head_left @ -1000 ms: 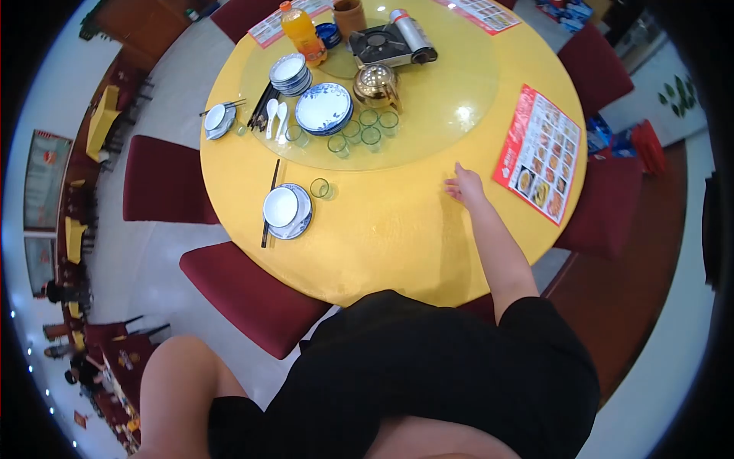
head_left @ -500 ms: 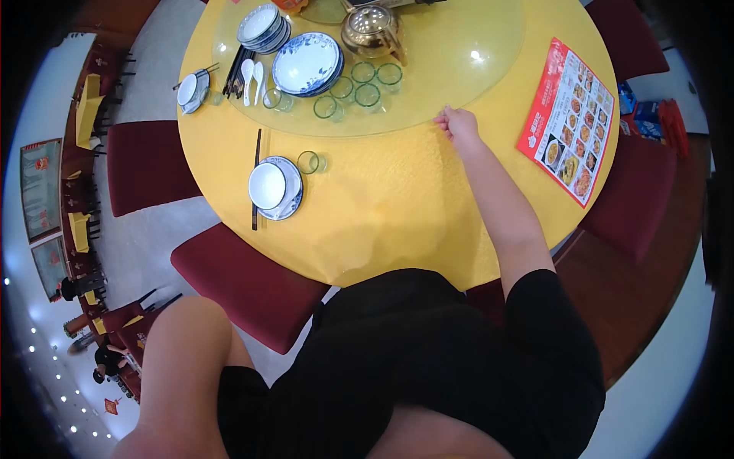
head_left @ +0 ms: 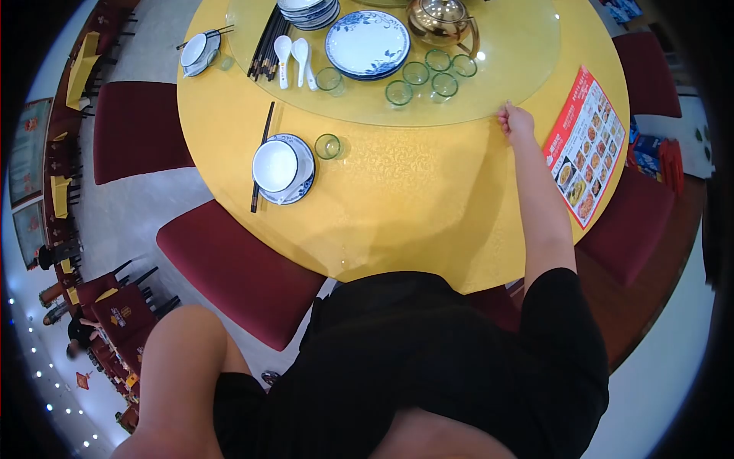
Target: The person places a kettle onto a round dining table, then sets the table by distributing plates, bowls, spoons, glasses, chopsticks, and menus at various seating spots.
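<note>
My right hand [head_left: 517, 124] is closed, its fingertips at the rim of a clear glass turntable [head_left: 505, 53] on the yellow-clothed round table. On the glass are white spoons [head_left: 300, 61], a bundle of black chopsticks [head_left: 267, 46], a stack of blue-patterned plates [head_left: 368, 42], stacked bowls [head_left: 310, 11], several green-rimmed glasses [head_left: 416, 73] and a gold teapot [head_left: 440, 19]. My left arm bends at the lower left, and its hand is out of view. Before me is a place setting with a white bowl [head_left: 275, 166], plate, chopsticks and one glass [head_left: 328, 146].
A red-bordered menu [head_left: 585, 145] lies right of my right hand. Another setting [head_left: 200, 52] sits at the table's left edge. Maroon chairs [head_left: 245, 271] surround the table. In the background at left, a person in dark clothes [head_left: 80, 329] bends over.
My right hand has moved right along the turntable's rim. The turntable has turned, carrying its dishes, glasses and teapot to the right past the place setting. The view has also tilted.
</note>
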